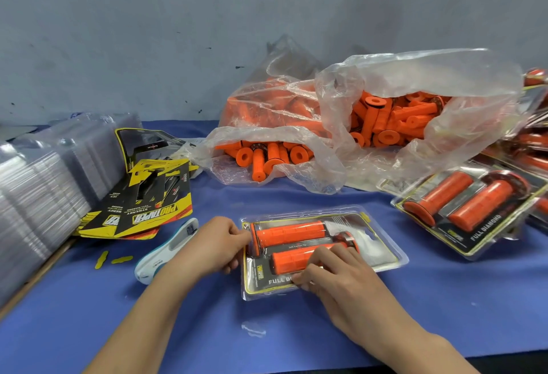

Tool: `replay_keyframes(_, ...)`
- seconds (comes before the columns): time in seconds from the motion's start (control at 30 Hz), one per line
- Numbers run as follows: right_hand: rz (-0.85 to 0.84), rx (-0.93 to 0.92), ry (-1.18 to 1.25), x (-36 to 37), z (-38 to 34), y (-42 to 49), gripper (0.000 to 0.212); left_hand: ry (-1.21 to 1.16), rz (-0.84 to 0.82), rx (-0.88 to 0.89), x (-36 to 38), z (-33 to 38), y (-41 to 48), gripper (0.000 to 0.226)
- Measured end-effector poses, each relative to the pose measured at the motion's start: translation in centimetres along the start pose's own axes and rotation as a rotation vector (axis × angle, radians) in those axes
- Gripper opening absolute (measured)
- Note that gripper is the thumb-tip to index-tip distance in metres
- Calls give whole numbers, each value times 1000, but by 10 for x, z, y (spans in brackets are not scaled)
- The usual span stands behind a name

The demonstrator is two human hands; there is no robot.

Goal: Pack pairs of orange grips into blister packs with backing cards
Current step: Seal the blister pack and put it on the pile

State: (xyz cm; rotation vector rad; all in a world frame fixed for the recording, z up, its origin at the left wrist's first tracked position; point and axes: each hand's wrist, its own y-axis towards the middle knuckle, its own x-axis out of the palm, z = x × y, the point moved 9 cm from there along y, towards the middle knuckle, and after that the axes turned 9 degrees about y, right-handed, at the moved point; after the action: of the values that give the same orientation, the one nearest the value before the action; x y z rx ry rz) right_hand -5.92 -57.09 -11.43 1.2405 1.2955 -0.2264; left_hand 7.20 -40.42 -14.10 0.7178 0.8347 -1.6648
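A clear blister pack [382,250] lies flat on the blue table in front of me, holding two orange grips [289,232] side by side over a black and yellow backing card [258,280]. My left hand [212,244] pinches the pack's left edge with curled fingers. My right hand [332,272] rests over the nearer grip and the pack's front edge, with its fingertips curled onto the plastic. Two clear plastic bags [385,97] of loose orange grips lie behind the pack.
A stack of empty clear blisters [38,183] fills the left side, with loose backing cards [148,201] beside it. A white and blue stapler-like tool [166,252] lies by my left hand. Finished packs [471,210] pile up on the right. A grey wall stands behind.
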Motion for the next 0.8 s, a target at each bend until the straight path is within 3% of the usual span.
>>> replay_keyframes(0.23,12,12,-48,3,1,-1,9,284,149,91,-3,18,-11,38)
replay_keyframes(0.37,17,47,-61,3,3,-1,10,81,-31,18,21,7,-18,36)
replay_keyframes(0.43,11,52,-64,3,3,0,7,102,-35,33,19,7,-21,34)
replay_keyframes(0.6,10,61,-98,6,-1,3,17,369,232,117,1,23,-25,27)
replay_keyframes(0.7,39,76,-88,2,0,5,16,250,267,88,-2,18,-19,27)
replay_keyframes(0.8,47,88,-57,0,0,5,15,27,130,-9,1,1,-4,33)
